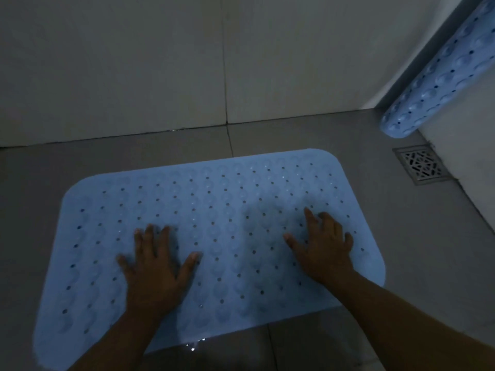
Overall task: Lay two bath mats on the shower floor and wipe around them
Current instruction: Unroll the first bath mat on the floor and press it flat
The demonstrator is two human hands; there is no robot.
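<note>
Pale-blue perforated rubber bath mat [214, 236] lies flat on the grey tiled shower floor [401, 236]. Left hand [158, 269] and right hand [321, 247] press on it, palms down, fingers spread. Second blue mat, rolled [439, 73], leans in the corner above a square metal drain [420, 164].

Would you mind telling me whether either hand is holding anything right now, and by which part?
Nothing is held: the left hand and right hand lie flat, fingers spread, on the laid blue mat.
</note>
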